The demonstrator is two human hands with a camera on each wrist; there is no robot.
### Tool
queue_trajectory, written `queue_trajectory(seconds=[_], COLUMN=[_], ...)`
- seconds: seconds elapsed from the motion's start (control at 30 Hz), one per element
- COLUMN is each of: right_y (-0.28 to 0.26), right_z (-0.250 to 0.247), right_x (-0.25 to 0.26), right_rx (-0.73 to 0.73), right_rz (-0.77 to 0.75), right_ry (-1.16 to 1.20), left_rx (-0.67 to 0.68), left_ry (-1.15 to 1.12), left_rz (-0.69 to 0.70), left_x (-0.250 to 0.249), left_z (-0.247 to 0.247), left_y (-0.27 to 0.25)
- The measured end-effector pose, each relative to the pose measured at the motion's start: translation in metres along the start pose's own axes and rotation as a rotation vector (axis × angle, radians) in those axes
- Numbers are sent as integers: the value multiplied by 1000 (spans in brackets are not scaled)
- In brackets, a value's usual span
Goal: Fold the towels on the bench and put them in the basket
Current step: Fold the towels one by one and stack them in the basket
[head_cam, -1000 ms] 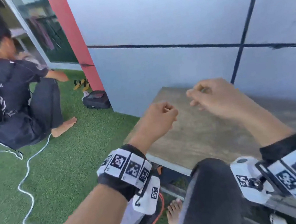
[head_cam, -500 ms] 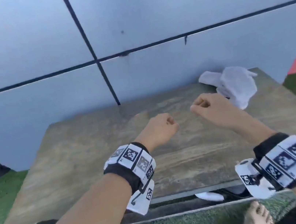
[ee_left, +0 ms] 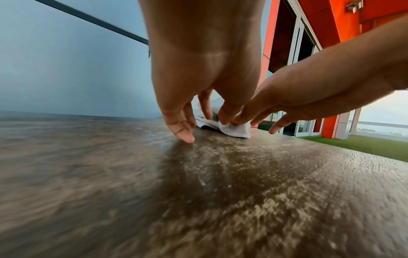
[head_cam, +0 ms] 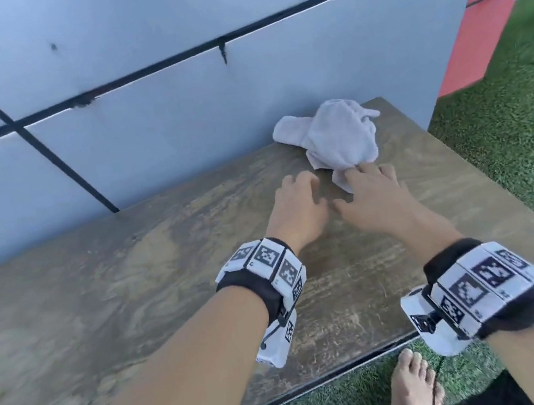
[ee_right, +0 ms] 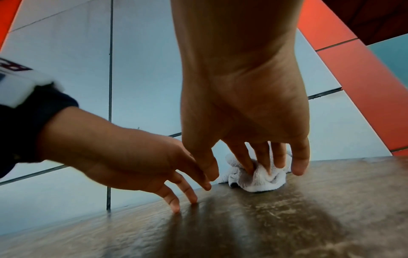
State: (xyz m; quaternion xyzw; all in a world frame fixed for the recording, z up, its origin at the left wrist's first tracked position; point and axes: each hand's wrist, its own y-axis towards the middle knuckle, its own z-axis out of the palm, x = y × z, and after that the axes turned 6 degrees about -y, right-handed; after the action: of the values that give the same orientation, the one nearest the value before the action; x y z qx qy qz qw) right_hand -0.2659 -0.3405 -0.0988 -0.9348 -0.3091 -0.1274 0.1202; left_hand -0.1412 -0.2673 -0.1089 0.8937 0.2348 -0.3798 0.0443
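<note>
The crumpled white towel (head_cam: 332,135) lies bunched at the far right of the bench (head_cam: 133,291), against the grey wall, its bulk running toward 12 o'clock from the right hand (head_cam: 373,191), the nearer one, whose spread fingers press on the towel's near corner. The left hand (head_cam: 297,204), fingers loosely spread and holding nothing, sits just beside at 9 o'clock, fingertips at the bench. No basket or readable writing shows; the wristbands carry only square coded markers

Right hand (head_cam: 371,193) fingers (ee_right: 260,157) hide whether they pinch the towel (head_cam: 335,136).
</note>
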Motion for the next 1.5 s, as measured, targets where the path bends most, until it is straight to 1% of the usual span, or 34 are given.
queue_trajectory(seconds=[0.03,0.07,0.13,0.23,0.3,0.37,0.43,0.47,0.5,0.53,0.57,0.67,0.73,0.77,0.83,0.87,0.93,0.97,1.0,1.03,1.07,1.1,1.2,1.23,1.27,1.3,1.37,1.43,1.5], right_y=[1,2,5,-1,-4,-5,-4,-2,0,1,2,0,0,1,2,1,-6,-11,-17,-21,-28,-33,-44,-45,-45,-43,-36,-33,-32], right_z=[0,-1,-5,-19,-30,-36,-39,-39,-39,-37,-35,-27,-19,-16,-15,-16,-22,-26,-30,-33,-38,-42,-49,-51,-51,-50,-47,-47,-48], right_x=[-1,-1,0,10,14,16,16,16,17,18,20,28,33,35,41,43,46,48,49,51,54,57,64,66,68,67,64,61,62], right_rx=[-5,-40,-178,-355,-461,-542,-577,-559,-509,-429,-339,-122,-53,-38,-53,-67,-72,-58,-38,-12,5,26,103,101,70,11,-143,-251,-294], right_rz=[-10,-31,-101,-202,-221,-228,-233,-241,-248,-247,-239,-191,-150,-140,-181,-192,-198,-203,-218,-230,-261,-295,-374,-373,-355,-318,-221,-152,-102], right_ry=[-8,-1,108,516,688,769,805,787,744,680,607,420,283,254,251,249,301,366,448,537,637,738,1005,1036,1042,1042,1006,894,734], left_rx=[-11,-24,-32,-34,-110,-210,-287,-317,-334,-345,-338,-281,-260,-241,-136,-62,61,81,55,-16,-100,-152,-52,-61,-97,-137,-218,-293,-340], left_ry=[9,-4,-42,-7,-82,-143,-62,-31,-7,-12,-41,-150,-190,-211,-309,-405,-672,-800,-892,-917,-850,-731,-355,-272,-223,-212,-205,-206,-240], left_rz=[12,27,45,56,77,118,173,206,241,282,293,269,249,242,221,184,109,76,46,36,33,34,30,24,11,-23,-75,-68,-72], left_x=[-1,-2,-4,-6,-7,-7,-3,-1,-1,0,-1,-5,-6,-4,-6,-6,-5,-3,-1,4,10,19,37,43,48,52,65,71,70], left_z=[4,8,12,17,15,9,2,-2,-8,-15,-21,-39,-51,-56,-69,-75,-84,-87,-90,-92,-95,-95,-93,-94,-97,-101,-113,-128,-140], left_y=[4,10,19,28,33,34,34,32,27,23,18,2,-9,-14,-28,-35,-49,-54,-58,-59,-59,-58,-62,-63,-67,-70,-80,-92,-101])
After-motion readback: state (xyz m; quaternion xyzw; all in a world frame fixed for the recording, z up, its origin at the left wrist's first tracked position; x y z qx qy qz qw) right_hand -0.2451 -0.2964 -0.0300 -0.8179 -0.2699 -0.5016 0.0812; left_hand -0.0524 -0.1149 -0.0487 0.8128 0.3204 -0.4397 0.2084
